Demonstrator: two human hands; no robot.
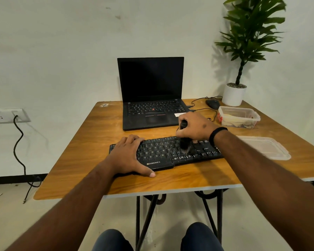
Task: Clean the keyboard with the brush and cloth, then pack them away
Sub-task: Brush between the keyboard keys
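Note:
A black keyboard (163, 153) lies on the wooden table (91, 147) in front of me. My left hand (129, 156) lies flat over the keyboard's left end, fingers spread, thumb on the table at its front edge. My right hand (196, 126) grips a black brush (184, 145) upright, its bristles touching the keys right of the middle. A pale cloth (234, 121) lies inside a clear plastic container (256, 115) at the right.
An open black laptop (150, 91) stands behind the keyboard. A black mouse (212, 103) with its cable and a white potted plant (234, 94) sit at the back right. The container's clear lid (265, 147) lies right of my forearm.

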